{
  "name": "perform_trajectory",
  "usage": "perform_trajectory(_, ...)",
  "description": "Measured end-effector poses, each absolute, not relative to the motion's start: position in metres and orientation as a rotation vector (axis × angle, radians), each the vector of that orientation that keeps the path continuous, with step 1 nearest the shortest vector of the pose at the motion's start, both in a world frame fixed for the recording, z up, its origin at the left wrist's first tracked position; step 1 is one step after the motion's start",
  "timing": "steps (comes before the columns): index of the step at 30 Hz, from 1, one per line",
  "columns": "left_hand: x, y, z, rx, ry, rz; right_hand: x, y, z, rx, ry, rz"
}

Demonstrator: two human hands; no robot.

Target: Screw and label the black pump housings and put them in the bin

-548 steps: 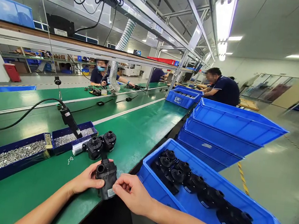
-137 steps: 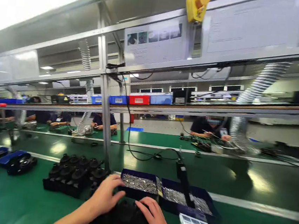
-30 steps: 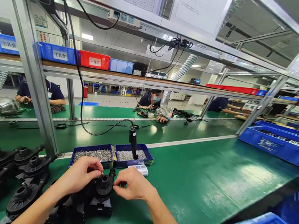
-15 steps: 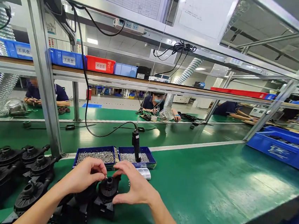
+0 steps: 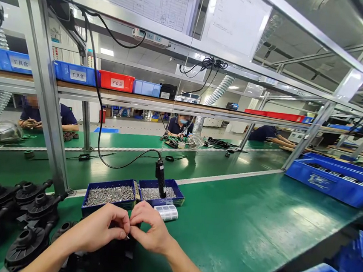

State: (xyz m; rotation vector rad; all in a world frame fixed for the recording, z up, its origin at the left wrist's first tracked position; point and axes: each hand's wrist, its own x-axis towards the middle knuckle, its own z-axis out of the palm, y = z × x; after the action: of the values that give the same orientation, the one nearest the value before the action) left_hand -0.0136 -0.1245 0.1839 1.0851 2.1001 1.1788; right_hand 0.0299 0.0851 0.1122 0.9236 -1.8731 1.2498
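My left hand (image 5: 104,227) pinches a small silvery screw (image 5: 127,236) between thumb and forefinger. Against its fingertips, my right hand (image 5: 148,227) has its thumb and forefinger closed in a pinch; anything inside them is too small to make out. Both hands hover over black plastic pump-like housings (image 5: 105,257), largely hidden by my hands and wrists. Just beyond the hands stand a blue tray of screws (image 5: 84,199) and a blue tray of small silvery parts (image 5: 181,191). A black electric screwdriver (image 5: 160,177) hangs on its cable over the second tray.
More black housings (image 5: 26,245) crowd the left side of the green bench (image 5: 224,230). A clear plastic case (image 5: 166,212) lies by the trays. Blue bins (image 5: 327,184) stand at right. A metal post (image 5: 48,97) rises at left, and co-workers sit across the bench.
My right hand has closed from a wide, open curve into a pinch and come to the left fingertips. The view has shifted slightly to the right.
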Motion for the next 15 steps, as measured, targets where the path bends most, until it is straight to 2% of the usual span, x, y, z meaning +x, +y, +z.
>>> perform_trajectory(5, -0.012, -0.126, 0.186, 1.098, 2.126, 1.193, 0.037, 0.09, 0.117, 0.938, -1.903, 1.236)
perform_trajectory(11, -0.028, -0.129, 0.178, 1.146, 2.568, 1.035, 0.047, 0.106, 0.131, 1.04, -2.032, 0.828)
perform_trajectory(15, -0.035, -0.126, 0.17, 1.142, 2.66, 0.929, 0.051, 0.105, 0.129, 1.2, -2.101, 0.69)
